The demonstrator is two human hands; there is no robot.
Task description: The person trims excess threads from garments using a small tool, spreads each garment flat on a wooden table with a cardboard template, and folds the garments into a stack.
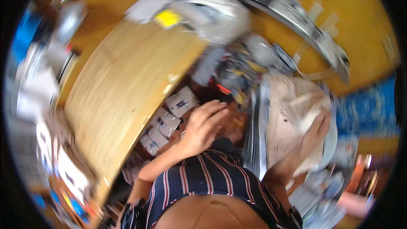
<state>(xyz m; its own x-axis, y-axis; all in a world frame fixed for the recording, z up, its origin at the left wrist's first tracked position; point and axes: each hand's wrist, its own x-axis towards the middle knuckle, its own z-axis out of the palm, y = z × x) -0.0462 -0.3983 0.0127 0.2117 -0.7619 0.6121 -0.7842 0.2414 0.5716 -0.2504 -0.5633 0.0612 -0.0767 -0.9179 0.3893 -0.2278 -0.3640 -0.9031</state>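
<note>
My left hand (204,128) hangs in front of my striped top, fingers stretched out and slightly apart, with nothing in it. Below and beside it, several white packets with dark markings (168,122) line the space under the wooden table's edge. On my right, a pile of folded beige cloth (288,118) lies over a stack with dark and light edges. My right hand (316,132) is at the right side of this cloth, by a whitish patch. Motion blur smears its fingers, so whether they grip the cloth or only rest on it is unclear.
A wooden table (131,72) fills the left, with a yellow square (168,18) and a clear plastic bag (224,19) at its far end. Mixed plastic-wrapped items (237,74) lie beyond my left hand. A blue patterned panel (366,108) stands at right.
</note>
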